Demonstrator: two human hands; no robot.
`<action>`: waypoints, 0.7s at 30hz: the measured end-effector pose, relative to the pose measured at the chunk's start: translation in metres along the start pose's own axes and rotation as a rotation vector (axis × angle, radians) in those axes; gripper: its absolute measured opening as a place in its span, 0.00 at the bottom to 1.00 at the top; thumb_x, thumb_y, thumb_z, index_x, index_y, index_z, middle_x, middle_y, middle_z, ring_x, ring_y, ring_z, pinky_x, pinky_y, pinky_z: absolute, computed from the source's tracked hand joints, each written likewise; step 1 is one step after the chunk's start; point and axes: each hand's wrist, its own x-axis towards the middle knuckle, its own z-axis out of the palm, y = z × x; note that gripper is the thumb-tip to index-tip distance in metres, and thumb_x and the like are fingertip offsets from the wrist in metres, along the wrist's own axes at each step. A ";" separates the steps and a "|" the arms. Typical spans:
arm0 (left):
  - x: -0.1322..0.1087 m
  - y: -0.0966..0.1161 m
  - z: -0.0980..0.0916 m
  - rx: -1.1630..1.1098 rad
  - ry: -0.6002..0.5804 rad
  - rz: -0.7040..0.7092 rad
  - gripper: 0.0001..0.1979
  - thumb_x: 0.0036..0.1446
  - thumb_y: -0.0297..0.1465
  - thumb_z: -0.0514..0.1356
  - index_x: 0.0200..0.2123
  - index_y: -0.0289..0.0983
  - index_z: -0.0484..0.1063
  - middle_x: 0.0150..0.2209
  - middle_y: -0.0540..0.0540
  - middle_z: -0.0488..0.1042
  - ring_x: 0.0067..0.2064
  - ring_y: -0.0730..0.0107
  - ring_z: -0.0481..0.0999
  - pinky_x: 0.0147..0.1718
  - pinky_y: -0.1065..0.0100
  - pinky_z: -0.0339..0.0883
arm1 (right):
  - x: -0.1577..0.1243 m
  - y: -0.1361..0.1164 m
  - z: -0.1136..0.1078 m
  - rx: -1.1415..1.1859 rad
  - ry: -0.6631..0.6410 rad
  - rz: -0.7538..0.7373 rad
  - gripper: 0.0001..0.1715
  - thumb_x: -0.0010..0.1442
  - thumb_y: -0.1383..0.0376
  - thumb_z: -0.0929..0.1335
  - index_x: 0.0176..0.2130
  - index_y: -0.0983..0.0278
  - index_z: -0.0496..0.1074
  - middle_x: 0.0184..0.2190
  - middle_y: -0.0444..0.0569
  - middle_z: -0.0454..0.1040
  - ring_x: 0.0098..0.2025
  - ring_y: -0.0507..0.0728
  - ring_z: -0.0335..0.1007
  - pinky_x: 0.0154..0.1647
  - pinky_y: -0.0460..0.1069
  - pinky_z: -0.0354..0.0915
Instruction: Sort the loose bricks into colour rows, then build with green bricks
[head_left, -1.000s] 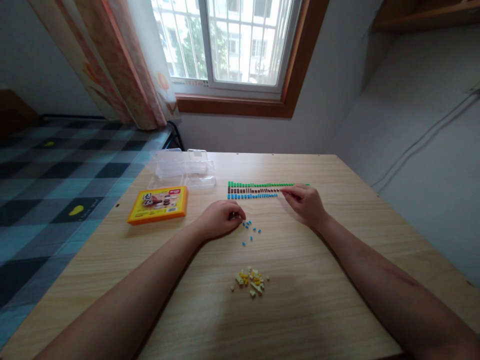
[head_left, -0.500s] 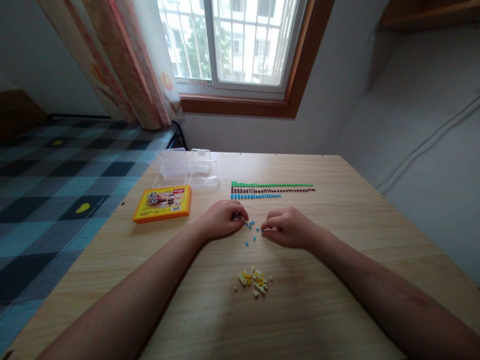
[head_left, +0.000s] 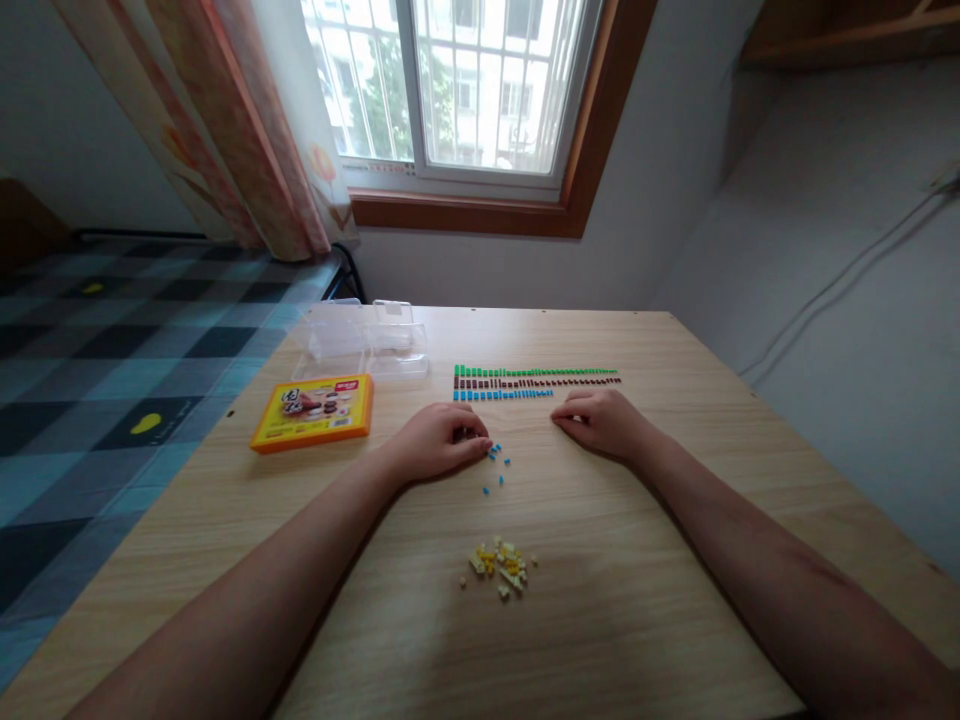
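In the head view, the left hand (head_left: 441, 440) rests on the table (head_left: 637, 600) just left of the frame's centre, its fingers curled and the thumb tip close to the index finger; whether anything is pinched there cannot be told. The loose blue pieces (head_left: 508, 461) are scattered by those fingertips: the nearest lie right beside them, the others a little to the right and lower in the frame.

The right hand (head_left: 598, 420) is right of centre, thumb and forefinger drawn together and pointing left. Their tips sit just below the right end of the blue row (head_left: 496, 395); a piece between them is too small to make out.

Above the blue row run the brown row (head_left: 537, 382) and the green row (head_left: 536, 372), both reaching farther right. A pile of yellow and cream pieces (head_left: 491, 560) lies at lower centre, well apart from both hands. Left of centre are a yellow-orange box (head_left: 315, 410) and, above it, clear plastic containers (head_left: 397, 338).
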 end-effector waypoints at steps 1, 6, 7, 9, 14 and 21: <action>0.000 0.000 0.000 -0.004 -0.002 0.004 0.12 0.63 0.37 0.61 0.34 0.37 0.81 0.35 0.45 0.79 0.37 0.68 0.76 0.38 0.67 0.67 | -0.001 0.007 0.000 -0.010 0.022 0.032 0.10 0.64 0.67 0.69 0.37 0.60 0.83 0.35 0.47 0.82 0.35 0.55 0.76 0.37 0.48 0.66; 0.001 0.000 -0.001 0.003 -0.006 0.006 0.14 0.65 0.38 0.59 0.34 0.37 0.80 0.36 0.44 0.80 0.37 0.67 0.76 0.39 0.67 0.67 | 0.002 0.022 0.008 -0.050 0.107 0.206 0.10 0.65 0.64 0.69 0.39 0.59 0.83 0.37 0.47 0.83 0.36 0.57 0.77 0.38 0.49 0.66; 0.001 0.000 -0.001 0.005 -0.007 0.003 0.14 0.65 0.38 0.59 0.34 0.37 0.80 0.36 0.44 0.80 0.37 0.67 0.76 0.39 0.66 0.67 | 0.004 0.022 0.009 -0.054 0.118 0.227 0.10 0.65 0.63 0.69 0.40 0.59 0.84 0.37 0.47 0.83 0.36 0.57 0.77 0.38 0.49 0.66; 0.001 0.000 -0.001 0.006 -0.010 -0.002 0.14 0.64 0.38 0.59 0.34 0.37 0.80 0.36 0.44 0.80 0.37 0.67 0.76 0.39 0.66 0.67 | 0.006 0.022 0.011 -0.038 0.151 0.251 0.11 0.65 0.63 0.69 0.41 0.60 0.84 0.37 0.48 0.84 0.34 0.56 0.76 0.37 0.49 0.66; 0.001 -0.002 0.000 0.002 -0.014 -0.006 0.15 0.65 0.39 0.58 0.35 0.37 0.81 0.36 0.44 0.80 0.37 0.67 0.76 0.38 0.66 0.67 | 0.006 0.022 0.009 0.057 0.219 0.243 0.11 0.62 0.64 0.70 0.40 0.63 0.84 0.34 0.49 0.83 0.27 0.53 0.71 0.32 0.48 0.66; 0.001 -0.002 0.000 0.002 -0.020 -0.009 0.15 0.65 0.39 0.58 0.34 0.37 0.80 0.35 0.44 0.79 0.37 0.67 0.75 0.38 0.66 0.67 | 0.006 0.020 0.009 -0.007 0.162 0.241 0.11 0.63 0.65 0.69 0.37 0.62 0.84 0.34 0.49 0.82 0.31 0.55 0.74 0.35 0.49 0.66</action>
